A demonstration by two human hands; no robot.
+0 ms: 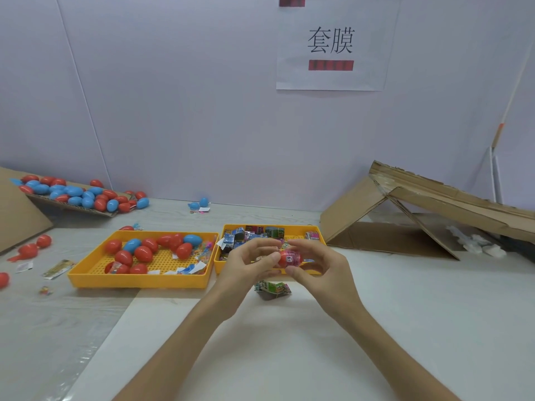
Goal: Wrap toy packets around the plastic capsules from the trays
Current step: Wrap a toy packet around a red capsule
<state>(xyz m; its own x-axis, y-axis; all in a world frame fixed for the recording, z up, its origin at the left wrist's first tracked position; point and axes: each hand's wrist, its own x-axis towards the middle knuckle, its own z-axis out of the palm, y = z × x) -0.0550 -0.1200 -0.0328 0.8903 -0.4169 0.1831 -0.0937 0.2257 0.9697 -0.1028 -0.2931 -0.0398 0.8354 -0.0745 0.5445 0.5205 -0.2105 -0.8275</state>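
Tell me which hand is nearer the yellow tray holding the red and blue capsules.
Left. The left hand is just right of the capsule tray, near its right wall. The right hand is farther right, past the red capsule both hands hold.

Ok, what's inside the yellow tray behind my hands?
Small printed toy packets, blue, green and pink, piled along the far side of the yellow plastic tray. The left hand and right hand, holding a red plastic capsule, cover its near middle; that part is hidden.
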